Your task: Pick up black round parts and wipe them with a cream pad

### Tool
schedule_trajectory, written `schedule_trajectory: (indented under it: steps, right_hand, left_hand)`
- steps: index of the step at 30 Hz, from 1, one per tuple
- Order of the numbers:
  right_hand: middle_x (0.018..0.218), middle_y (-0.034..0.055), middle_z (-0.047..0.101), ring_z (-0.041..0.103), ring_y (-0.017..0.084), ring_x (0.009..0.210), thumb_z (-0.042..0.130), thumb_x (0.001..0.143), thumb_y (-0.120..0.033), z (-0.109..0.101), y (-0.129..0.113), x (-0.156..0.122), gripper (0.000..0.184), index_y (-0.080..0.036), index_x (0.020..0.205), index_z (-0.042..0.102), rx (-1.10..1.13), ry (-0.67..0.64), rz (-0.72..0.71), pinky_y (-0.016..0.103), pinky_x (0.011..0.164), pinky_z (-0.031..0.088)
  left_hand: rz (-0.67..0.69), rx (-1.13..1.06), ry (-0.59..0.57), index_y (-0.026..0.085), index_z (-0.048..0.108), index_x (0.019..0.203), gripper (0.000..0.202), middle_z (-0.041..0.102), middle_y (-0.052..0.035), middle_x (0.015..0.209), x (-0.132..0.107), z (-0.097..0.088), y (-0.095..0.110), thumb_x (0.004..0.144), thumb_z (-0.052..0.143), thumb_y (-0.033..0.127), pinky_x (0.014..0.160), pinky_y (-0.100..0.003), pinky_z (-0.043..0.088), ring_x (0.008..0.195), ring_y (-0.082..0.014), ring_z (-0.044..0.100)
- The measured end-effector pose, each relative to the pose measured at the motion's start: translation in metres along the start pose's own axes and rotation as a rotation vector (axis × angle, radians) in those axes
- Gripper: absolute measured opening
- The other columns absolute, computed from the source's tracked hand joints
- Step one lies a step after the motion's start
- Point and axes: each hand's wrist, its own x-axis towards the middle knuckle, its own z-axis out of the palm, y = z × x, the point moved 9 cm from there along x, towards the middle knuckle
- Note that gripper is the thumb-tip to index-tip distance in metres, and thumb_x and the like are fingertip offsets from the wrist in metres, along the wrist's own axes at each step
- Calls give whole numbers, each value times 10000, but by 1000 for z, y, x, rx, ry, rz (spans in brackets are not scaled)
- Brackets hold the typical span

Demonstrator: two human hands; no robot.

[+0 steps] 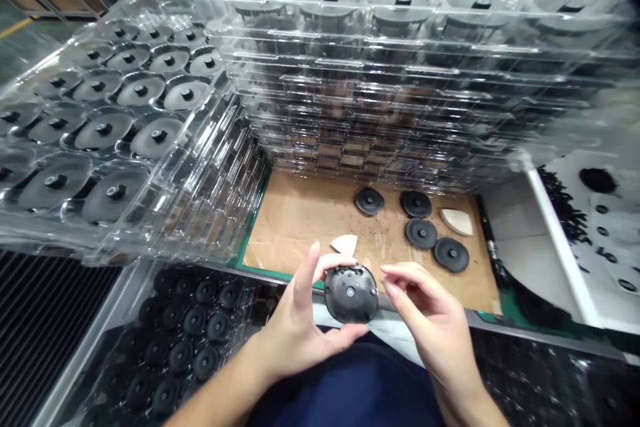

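My left hand point(297, 323) grips a black rounded plastic cover point(351, 295) by its edges, thumb below and fingers above. The cover's inner side faces up, with a small round boss in the middle and small bumps along the rim. Just to its right, my right hand point(433, 317) is closed in a pinch, apart from the cover; whatever is between the fingertips is too small to make out. A pale wedge-shaped piece point(345, 245) lies on the cardboard point(295, 207) behind the cover. Several similar black covers point(421, 233) rest farther right, stems up.
Tall stacks of clear plastic trays point(200, 173) with dark round parts stand at left and back. Another pale wedge point(457, 221) lies at right, near a white bin point(560, 240) of small black pieces. A tray of black parts point(195, 320) sits at lower left.
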Motion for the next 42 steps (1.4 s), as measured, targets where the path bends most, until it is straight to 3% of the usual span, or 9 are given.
schedule_trajectory:
  steps: [7,13,17,21,25,33,38,42]
  right_hand:
    - [861,-37,696,598,94,736,668,833,-210,8,-28,2,199,-342,974,716,175,-290,99,186,688,478]
    - [780,-21,699,594,110,715,717,794,-240,33,-39,-4,194,-273,986,724,343,-586,254,236,693,458]
    - [731,-29,689,576,85,652,780,735,-274,42,-40,-10,193,-253,925,748,463,-673,358,215,655,451]
    - [733,-36,699,600,64,681,794,703,-172,49,-43,-19,130,-244,809,771,624,-753,405,169,654,462]
    - [687,-35,707,621,53,631,802,664,-112,47,-39,-26,119,-216,711,766,682,-756,439,141,619,485]
    - [702,-50,724,670,71,636,763,690,-104,37,-42,-35,129,-228,718,738,647,-751,451,184,669,545]
    - [693,-26,712,662,89,641,793,678,-168,31,-36,-35,94,-194,699,704,606,-669,442,199,645,526]
    - [699,-29,707,637,76,657,795,695,-190,19,-29,-32,75,-216,715,728,563,-552,395,180,646,498]
  left_hand:
    - [-129,-56,-27,330,-2,1487,995,612,-70,1143,-5,-2,-3,776,687,426,967,-386,479,1067,-223,611]
    - [-263,-149,-112,246,65,1483,980,618,-92,1139,-12,4,-5,759,663,526,1014,-400,417,1079,-243,607]
    - [-364,-346,-176,287,44,1477,1024,627,-66,1125,-19,15,-7,725,683,557,1024,-446,390,1084,-257,608]
    - [-459,-472,-266,247,-19,1487,1148,662,-65,1084,-23,25,-4,676,747,519,1031,-438,379,1072,-255,619]
    - [-478,-452,-293,222,11,1486,1189,671,-67,1063,-24,28,0,631,792,489,1031,-416,375,1061,-246,619]
    - [-396,-450,-314,256,79,1477,1126,689,-84,1068,-24,34,5,632,780,506,1043,-471,373,1057,-271,643]
    - [-383,-408,-291,254,49,1487,1147,678,-91,1090,-21,32,7,636,781,489,1039,-468,401,1074,-268,639]
    - [-284,-378,-233,284,78,1485,1106,650,-108,1171,-16,29,11,656,804,366,1035,-450,429,1130,-259,611]
